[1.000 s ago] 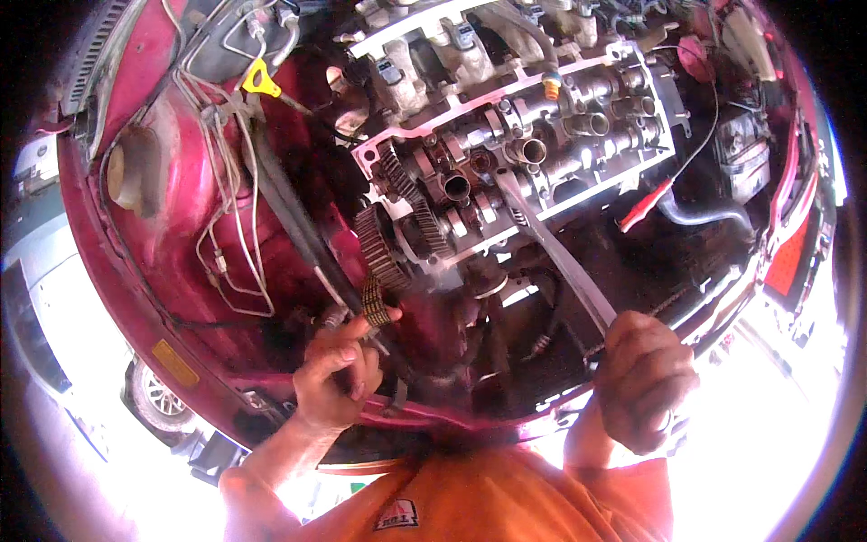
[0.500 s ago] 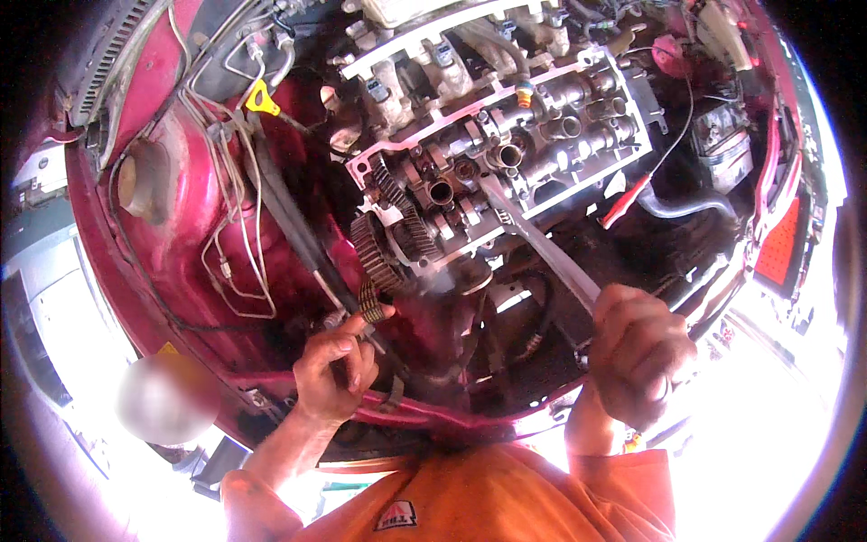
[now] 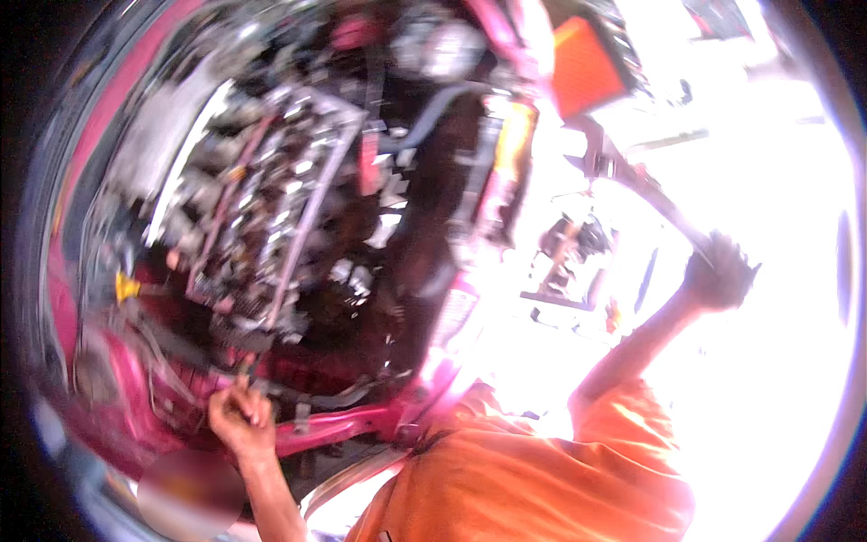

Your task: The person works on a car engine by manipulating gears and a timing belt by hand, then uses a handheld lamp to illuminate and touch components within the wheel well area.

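Right hand up high on the bright side, grip clenched around one end of a long dark bar, which runs up and leftward from the fist toward the orange panel at the top of the view. The bar's far end is lost in glare, so what it meets there cannot be told. Left hand is down low at the front edge of the red engine bay, grip curled shut around something small and dark; the blur hides what it is. Just above that hand sits the one open engine, its metal top bare and crowded with shiny parts, tilted across the picture. One yellow cap shows at the engine's left, well apart from both hands. One dark hose curves across the upper bay. The two hands are well apart, the orange shirt between them at the bottom. Motion blur smears most of the fine detail.
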Tool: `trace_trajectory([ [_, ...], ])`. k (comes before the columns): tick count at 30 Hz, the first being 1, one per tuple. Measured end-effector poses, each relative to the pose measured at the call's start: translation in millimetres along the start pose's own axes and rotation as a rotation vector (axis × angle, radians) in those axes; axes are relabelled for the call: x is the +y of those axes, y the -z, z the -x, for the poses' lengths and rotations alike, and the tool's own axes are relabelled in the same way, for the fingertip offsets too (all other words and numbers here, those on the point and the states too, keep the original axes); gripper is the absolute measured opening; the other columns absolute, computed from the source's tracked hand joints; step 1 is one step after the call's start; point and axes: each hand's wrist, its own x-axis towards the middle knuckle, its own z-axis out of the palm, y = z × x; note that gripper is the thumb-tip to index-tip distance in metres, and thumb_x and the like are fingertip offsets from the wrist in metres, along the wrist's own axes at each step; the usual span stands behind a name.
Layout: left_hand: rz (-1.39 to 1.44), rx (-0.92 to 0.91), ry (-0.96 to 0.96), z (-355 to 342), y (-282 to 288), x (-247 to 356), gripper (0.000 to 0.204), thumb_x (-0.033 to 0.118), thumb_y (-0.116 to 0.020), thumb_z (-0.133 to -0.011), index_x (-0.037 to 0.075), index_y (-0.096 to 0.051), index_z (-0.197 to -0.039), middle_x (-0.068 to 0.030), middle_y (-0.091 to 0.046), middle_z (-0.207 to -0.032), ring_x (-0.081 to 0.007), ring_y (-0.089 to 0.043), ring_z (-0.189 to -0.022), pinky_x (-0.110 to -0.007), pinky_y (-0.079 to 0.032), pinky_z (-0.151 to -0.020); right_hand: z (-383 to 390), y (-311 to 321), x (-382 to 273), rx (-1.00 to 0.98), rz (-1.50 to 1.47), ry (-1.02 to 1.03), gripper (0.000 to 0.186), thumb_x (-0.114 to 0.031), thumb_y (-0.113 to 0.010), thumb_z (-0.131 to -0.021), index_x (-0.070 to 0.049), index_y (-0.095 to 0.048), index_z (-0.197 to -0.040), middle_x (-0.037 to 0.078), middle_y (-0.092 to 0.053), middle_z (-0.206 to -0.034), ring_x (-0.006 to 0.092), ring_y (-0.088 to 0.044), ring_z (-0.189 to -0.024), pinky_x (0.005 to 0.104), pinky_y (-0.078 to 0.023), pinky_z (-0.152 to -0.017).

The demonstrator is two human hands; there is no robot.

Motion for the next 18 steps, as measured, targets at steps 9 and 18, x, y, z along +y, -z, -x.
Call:
trace_trajectory([
  [9, -0.325, 0.096, -0.174, -27.7, 54.8, 34.3, 0.046, 0.029, -0.046, -0.094, 0.002, -0.044, -0.056, -0.0328, -0.053, -0.132, -0.0126, -0.035, -0.035, -0.022, -0.03, -0.033, -79.3, 284.7, -128.8, 1.094, 0.249, 0.487, 0.01, -0.009, -0.056, -0.089, -0.003, -0.049, -0.088, 0.006, -0.045, -0.064, 0.0195, -0.043, -0.053, 0.0358, -0.041, -0.053],
  [18, -0.358, 0.095, -0.159, -11.2, 17.1, 37.6, 0.043, 0.032, -0.051, -0.089, 0.002, -0.046, -0.059, -0.0341, -0.057, -0.125, -0.0154, -0.035, -0.035, -0.023, -0.031, -0.032, -90.5, 537.6, -156.2, 1.556, 0.519, 0.497, 0.015, -0.011, -0.056, -0.088, 0.0, -0.064, -0.082, 0.009, -0.051, -0.06, 0.0212, -0.045, -0.054, 0.0422, -0.048, -0.061],
])
